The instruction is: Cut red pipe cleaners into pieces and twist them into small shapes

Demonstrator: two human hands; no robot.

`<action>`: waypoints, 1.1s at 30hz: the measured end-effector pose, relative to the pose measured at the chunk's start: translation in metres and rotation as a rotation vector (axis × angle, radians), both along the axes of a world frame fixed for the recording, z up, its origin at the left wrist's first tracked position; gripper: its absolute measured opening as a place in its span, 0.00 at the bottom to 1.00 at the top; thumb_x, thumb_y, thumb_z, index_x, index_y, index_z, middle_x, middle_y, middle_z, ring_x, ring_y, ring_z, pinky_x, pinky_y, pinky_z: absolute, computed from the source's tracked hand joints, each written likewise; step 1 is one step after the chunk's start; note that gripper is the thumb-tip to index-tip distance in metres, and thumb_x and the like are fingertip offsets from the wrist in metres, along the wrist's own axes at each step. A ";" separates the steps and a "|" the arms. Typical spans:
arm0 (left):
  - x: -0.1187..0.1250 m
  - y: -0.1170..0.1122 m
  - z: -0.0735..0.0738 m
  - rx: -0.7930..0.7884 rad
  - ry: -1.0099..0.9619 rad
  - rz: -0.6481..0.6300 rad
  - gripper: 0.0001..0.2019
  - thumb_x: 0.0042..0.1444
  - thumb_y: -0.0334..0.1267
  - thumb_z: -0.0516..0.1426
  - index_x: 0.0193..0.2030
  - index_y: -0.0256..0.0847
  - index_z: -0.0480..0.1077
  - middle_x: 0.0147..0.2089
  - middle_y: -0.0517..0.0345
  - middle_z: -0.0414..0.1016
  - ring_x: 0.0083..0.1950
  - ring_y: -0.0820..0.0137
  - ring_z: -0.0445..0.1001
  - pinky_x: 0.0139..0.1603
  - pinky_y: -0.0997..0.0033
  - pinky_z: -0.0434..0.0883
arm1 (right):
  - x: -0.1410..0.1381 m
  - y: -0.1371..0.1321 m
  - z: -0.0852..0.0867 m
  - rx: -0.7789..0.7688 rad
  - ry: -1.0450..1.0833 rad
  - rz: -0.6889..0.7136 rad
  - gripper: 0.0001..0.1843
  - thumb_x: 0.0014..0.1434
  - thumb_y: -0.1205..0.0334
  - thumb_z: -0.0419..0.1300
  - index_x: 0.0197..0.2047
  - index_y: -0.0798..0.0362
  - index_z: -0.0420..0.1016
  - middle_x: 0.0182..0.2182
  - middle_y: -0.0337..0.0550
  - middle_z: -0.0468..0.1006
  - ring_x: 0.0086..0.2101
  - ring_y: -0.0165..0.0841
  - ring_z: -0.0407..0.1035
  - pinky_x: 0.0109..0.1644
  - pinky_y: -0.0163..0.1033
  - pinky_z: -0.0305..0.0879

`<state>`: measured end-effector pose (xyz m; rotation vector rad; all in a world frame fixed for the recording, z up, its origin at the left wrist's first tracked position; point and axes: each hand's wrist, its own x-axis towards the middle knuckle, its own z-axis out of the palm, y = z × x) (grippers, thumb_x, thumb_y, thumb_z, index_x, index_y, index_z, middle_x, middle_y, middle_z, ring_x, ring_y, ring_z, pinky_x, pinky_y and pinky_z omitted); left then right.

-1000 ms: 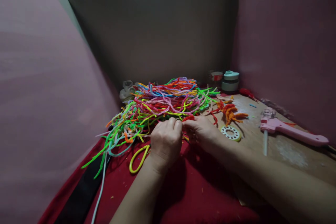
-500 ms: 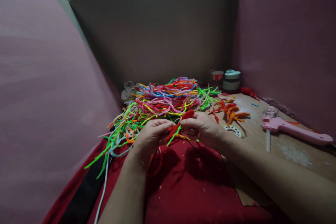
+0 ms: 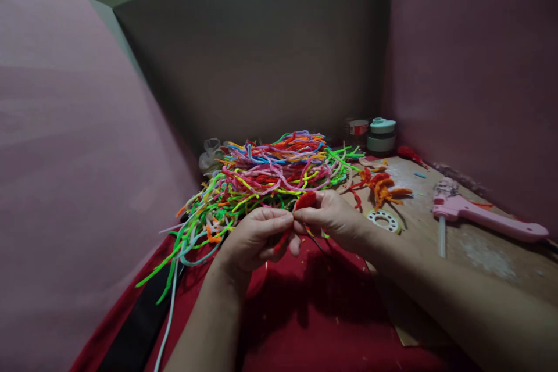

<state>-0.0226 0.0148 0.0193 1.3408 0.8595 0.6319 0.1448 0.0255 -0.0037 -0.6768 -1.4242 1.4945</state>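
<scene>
Stems point(image 3: 272, 177) in many colours sprawl in a loose pile; the left hand point(image 3: 257, 235), thumb and forefinger closed in a pinch, appears to grip the lower part of a fuzzy red piece point(image 3: 306, 200) held up between both hands over a red cloth point(image 3: 305, 337); the right hand point(image 3: 331, 214) pinches it just below the rounded top. It should be light, soft and bendable, best taken at the narrow middle, since the fuzz may crush. Further right, a clear jar point(image 3: 357, 129) carries a red label point(image 3: 359, 127), any lettering too small to read
</scene>
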 end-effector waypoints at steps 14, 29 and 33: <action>0.028 -0.001 -0.019 0.929 0.957 0.333 0.13 0.60 0.36 0.44 0.35 0.39 0.69 0.29 0.54 0.73 0.29 0.70 0.70 0.30 0.74 0.60 | -0.006 0.006 -0.009 -0.134 0.115 -0.177 0.08 0.44 0.62 0.61 0.23 0.57 0.68 0.15 0.32 0.63 0.16 0.22 0.52 0.20 0.32 0.45; 0.027 0.001 -0.019 0.798 0.784 0.273 0.13 0.58 0.39 0.45 0.30 0.39 0.67 0.26 0.58 0.68 0.27 0.71 0.65 0.30 0.73 0.59 | -0.006 0.006 -0.012 0.128 -0.029 -0.410 0.05 0.47 0.62 0.58 0.26 0.56 0.69 0.23 0.35 0.67 0.25 0.26 0.58 0.32 0.33 0.57; 0.028 -0.001 -0.015 0.784 0.741 0.317 0.14 0.58 0.41 0.46 0.29 0.39 0.68 0.23 0.60 0.66 0.25 0.72 0.62 0.28 0.74 0.58 | -0.009 0.005 -0.010 -0.043 0.167 -0.305 0.06 0.44 0.64 0.59 0.28 0.56 0.69 0.23 0.34 0.68 0.24 0.25 0.59 0.29 0.32 0.57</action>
